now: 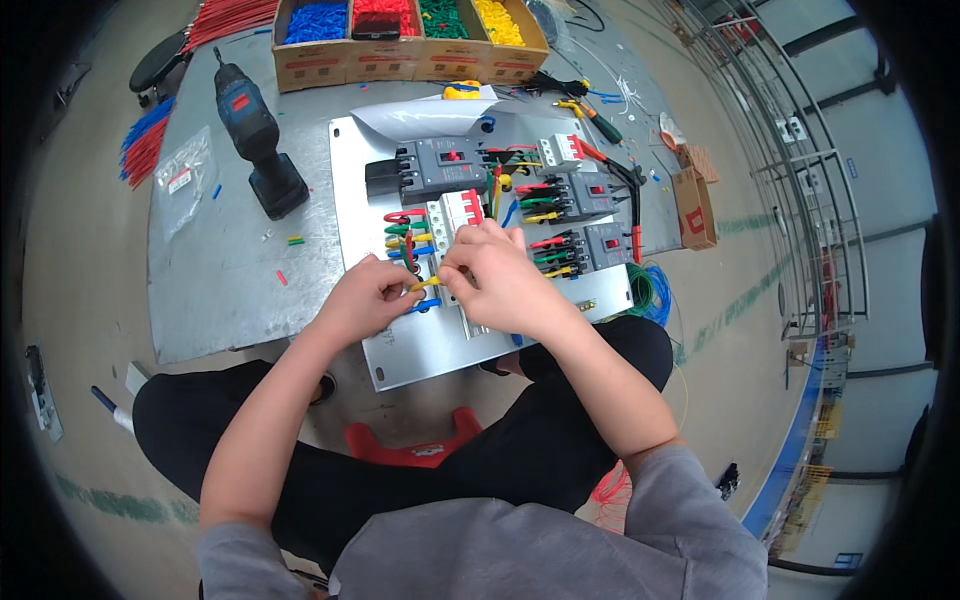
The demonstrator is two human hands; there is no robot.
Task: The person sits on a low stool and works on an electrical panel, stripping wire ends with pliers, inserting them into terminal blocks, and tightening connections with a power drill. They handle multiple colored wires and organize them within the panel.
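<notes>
Over the near left part of a metal mounting plate point(410, 362), my left hand point(368, 298) pinches a short yellow wire point(426, 284). Close by on its right, my right hand point(500, 276) has thumb and finger closed on the other end of that wire. Beneath and behind the fingers runs a row of breakers with red switches point(461, 208), with red, green, yellow and blue wire ends on its left. A large grey circuit breaker point(446, 166) sits farther back on the plate. Two smaller grey breakers point(590, 196) point(607, 245) are mounted on the right.
A cordless drill point(250, 130) lies left of the plate. Behind stands a divided cardboard box point(410, 62) of blue, red, green and yellow pieces. Green-handled pliers point(600, 122) and a small carton point(693, 208) are at the right. A red stool point(415, 450) shows between my legs.
</notes>
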